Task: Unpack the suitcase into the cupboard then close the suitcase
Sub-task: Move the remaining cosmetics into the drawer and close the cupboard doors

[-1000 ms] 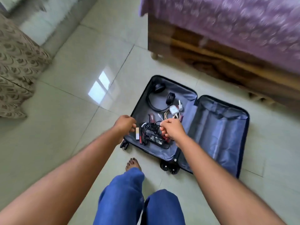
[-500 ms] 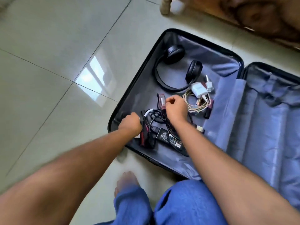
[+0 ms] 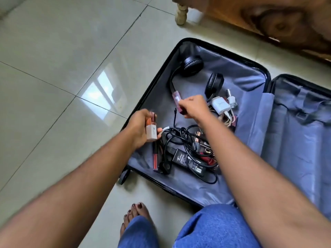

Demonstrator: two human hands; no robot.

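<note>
Suitcase [image 3: 254,90] lay open flat on the tiled floor [image 3: 53,68], cupboard not in view. Left hand [image 3: 138,128] was closed around a small peach-and-white cosmetic box [image 3: 151,132], over the case's left edge. Right hand [image 3: 194,106] pinched a small pink tube [image 3: 177,100] between fingertips, lifted above the lining. Both items looked light, rigid and smooth, probably a bit slippery; a pinch across the middle should do. Still in the left half: black headphones [image 3: 192,66] at the far end, white charger [image 3: 220,104] with coiled cable, black power adapter [image 3: 189,162] near, tangled in its cord. Adapter likely heaviest; best taken by the brick, cord bunched. Headphones by the band.
</note>
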